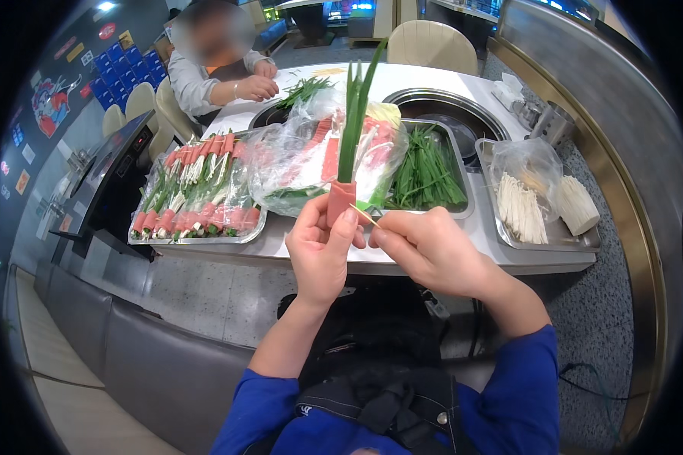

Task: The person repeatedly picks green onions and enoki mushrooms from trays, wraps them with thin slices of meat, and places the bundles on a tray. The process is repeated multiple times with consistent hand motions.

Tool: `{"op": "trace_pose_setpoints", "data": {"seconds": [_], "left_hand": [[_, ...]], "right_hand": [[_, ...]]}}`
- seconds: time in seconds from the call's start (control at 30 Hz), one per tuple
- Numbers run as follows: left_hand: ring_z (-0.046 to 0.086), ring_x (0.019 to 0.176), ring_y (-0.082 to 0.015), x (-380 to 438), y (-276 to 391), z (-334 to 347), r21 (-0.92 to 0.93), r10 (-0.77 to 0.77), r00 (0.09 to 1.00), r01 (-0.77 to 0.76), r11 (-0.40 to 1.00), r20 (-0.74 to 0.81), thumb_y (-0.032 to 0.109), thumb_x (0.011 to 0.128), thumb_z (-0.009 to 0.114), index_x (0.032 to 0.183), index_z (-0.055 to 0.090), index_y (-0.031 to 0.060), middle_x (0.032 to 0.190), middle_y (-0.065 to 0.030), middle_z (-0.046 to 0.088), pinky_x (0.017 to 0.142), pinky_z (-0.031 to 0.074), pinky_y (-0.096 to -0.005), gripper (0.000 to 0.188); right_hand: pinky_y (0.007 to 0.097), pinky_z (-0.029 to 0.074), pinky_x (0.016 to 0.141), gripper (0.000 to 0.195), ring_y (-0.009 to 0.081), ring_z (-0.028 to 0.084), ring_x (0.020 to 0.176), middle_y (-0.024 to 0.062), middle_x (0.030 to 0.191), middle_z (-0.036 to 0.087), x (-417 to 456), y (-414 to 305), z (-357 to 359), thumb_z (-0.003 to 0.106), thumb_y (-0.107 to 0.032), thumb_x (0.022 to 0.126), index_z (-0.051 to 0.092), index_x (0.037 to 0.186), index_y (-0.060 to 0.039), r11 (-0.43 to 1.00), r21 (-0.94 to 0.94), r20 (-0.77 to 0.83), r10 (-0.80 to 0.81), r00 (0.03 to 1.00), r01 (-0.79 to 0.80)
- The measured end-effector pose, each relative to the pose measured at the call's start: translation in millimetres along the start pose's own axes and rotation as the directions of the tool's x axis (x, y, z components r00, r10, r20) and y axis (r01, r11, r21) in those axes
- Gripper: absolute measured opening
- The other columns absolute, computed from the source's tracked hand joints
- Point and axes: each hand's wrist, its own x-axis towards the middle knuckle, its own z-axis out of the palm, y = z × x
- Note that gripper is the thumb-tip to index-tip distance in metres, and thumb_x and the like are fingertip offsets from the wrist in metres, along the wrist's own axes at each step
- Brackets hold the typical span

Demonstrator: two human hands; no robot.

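My left hand [321, 250] grips a roll of pink sliced meat [342, 200] wrapped around upright green chive leaves [353, 125]. Between the thumb and fingers of my right hand [427, 250] is a thin wooden toothpick [365, 215], its far end at the side of the meat roll. Behind the roll, a clear plastic bag [273, 185] lies around flat meat slices [313, 145]. To the right of it, a metal tray [464, 207] holds cut green chives [427, 170]. Finished-looking meat rolls [205, 216] with enoki and greens fill a tray [233, 238] at the left, partly under plastic film.
At the right, a metal tray [575, 244] carries enoki mushrooms [518, 210] and a plastic bag [526, 162]. A round hot-pot well [449, 105] is set into the white table [296, 250]. Across it sits another person [199, 85], hands near more greens [304, 91]. A steel canister [552, 125] stands far right.
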Motion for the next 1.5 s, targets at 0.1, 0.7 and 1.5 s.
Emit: {"op": "trace_pose_setpoints", "data": {"seconds": [0.1,0.7,1.5], "left_hand": [[0.053,0.064,-0.0059,-0.8,-0.8,-1.0,0.013,0.004,1.000,-0.004,1.000,-0.008,0.012,0.089,0.058,0.107,0.052,-0.0047,0.084,-0.0078,0.064,0.060,0.046,-0.0206,0.025],[0.059,0.065,-0.0122,-6.4,0.2,-10.3,0.523,0.112,0.992,-0.122,0.843,0.050,0.011,0.082,0.066,0.094,0.061,-0.0031,0.072,-0.0096,0.063,0.061,0.046,-0.0260,0.020],[0.057,0.058,-0.0124,44.6,65.1,-131.0,0.901,0.372,0.913,-0.012,0.434,-0.168,0.011,0.083,0.059,0.090,0.063,0.0006,0.066,-0.0074,0.062,0.052,0.045,-0.0291,0.013]], "right_hand": [[0.0320,0.044,0.051,0.015,0.0252,0.056,0.052,0.0141,0.061,0.055,-0.8,0.9,-0.1,0.052,-0.011,0.087,0.061,0.081,-0.0011,0.999,-0.034,0.023,0.008,1.000,-0.007],[0.0421,0.045,0.053,0.016,0.0404,0.056,0.059,0.0236,0.062,0.053,1.0,-2.5,2.3,0.053,-0.009,0.083,0.056,0.072,0.0024,0.996,-0.038,0.015,0.082,0.996,-0.082],[0.0216,0.040,0.045,0.016,0.0071,0.054,0.049,0.0033,0.056,0.056,-6.2,5.2,-12.8,0.057,-0.012,0.088,0.061,0.082,0.0028,0.965,0.146,-0.029,0.226,0.974,-0.220]]}}
